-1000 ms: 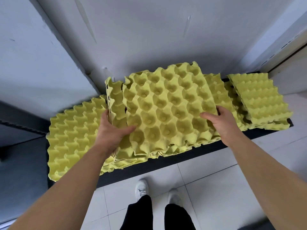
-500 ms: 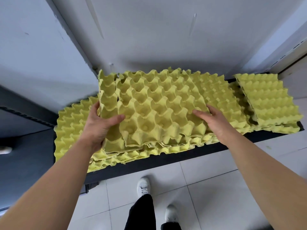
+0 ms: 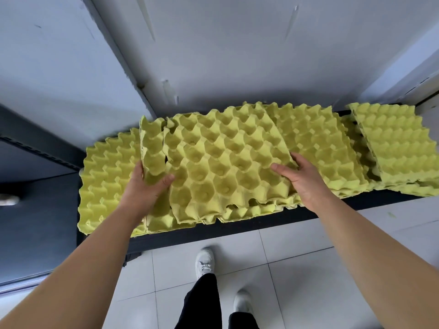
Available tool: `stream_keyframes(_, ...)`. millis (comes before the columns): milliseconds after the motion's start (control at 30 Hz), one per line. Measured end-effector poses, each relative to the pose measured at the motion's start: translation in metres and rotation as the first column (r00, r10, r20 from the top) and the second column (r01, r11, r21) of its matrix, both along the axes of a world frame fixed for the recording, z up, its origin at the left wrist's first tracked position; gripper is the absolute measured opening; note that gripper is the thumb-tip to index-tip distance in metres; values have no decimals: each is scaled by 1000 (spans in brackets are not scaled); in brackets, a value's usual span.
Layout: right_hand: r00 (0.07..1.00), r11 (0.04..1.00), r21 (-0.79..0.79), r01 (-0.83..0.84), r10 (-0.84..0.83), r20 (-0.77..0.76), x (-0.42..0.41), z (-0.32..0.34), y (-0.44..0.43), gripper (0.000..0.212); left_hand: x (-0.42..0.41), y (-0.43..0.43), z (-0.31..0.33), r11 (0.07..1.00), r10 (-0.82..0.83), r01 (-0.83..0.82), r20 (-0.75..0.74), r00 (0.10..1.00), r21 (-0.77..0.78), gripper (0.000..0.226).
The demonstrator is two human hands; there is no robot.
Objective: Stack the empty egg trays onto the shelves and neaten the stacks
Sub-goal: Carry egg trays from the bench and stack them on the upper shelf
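A yellow egg tray [image 3: 225, 162] lies cups-up on top of the middle stack on the dark shelf [image 3: 237, 227]. My left hand [image 3: 145, 188] grips its left side, thumb in a cup, fingers around a tilted tray edge [image 3: 152, 143]. My right hand [image 3: 299, 179] holds the tray's right edge, thumb on top. Under it sit more yellow trays, slightly askew. Another stack [image 3: 107, 181] lies to the left, one [image 3: 318, 148] to the right, and a further one [image 3: 399, 148] at the far right.
A grey wall panel rises behind the shelf, with a dark upright post [image 3: 118, 58] at the left. White floor tiles [image 3: 297, 257] lie below, where my white shoes [image 3: 204, 260] and black trousers stand close to the shelf's front edge.
The top tray has come down from a raised tilt to lie nearly flat on the middle stack. Both hands stayed on its sides and lowered with it.
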State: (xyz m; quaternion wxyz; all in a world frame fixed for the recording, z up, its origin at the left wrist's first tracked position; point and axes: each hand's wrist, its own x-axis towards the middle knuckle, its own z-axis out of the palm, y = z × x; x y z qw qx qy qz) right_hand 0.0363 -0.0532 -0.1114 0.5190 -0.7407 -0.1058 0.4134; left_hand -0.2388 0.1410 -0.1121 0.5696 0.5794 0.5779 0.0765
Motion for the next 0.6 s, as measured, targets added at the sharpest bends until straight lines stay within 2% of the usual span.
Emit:
stream_keyframes(67,998,997,52,60,-58,-36,1,2,2,76,4,-2,0,991,-88,102,-154,984,84,112)
stream_keyframes(133,995,992,95,88,-84,-46,3,6,5,64,8,-1,2,964,-157,210,-290,944,161,99)
stream_keyframes(200,993,987,121,102,-94,-74,4,14,9,60,16,1,8,942,-201,277,-343,918,191,82)
stream_keyframes(300,987,979,149,141,-127,-100,9,25,12,54,32,-1,22,910,-177,315,-431,885,272,63)
stream_keyframes(367,981,972,163,168,-149,-122,16,32,9,56,45,-2,35,918,-193,302,-376,906,257,51)
stream_keyframes(433,979,968,174,182,-162,-125,24,40,4,54,59,-7,51,958,-183,217,-182,966,188,33)
stream_keyframes(500,978,963,182,199,-183,-101,33,45,-2,55,74,-10,57,960,-161,172,-68,985,223,34)
stream_keyframes(600,984,971,155,180,-178,-24,52,42,-15,55,103,-15,54,959,-211,211,-23,977,191,41)
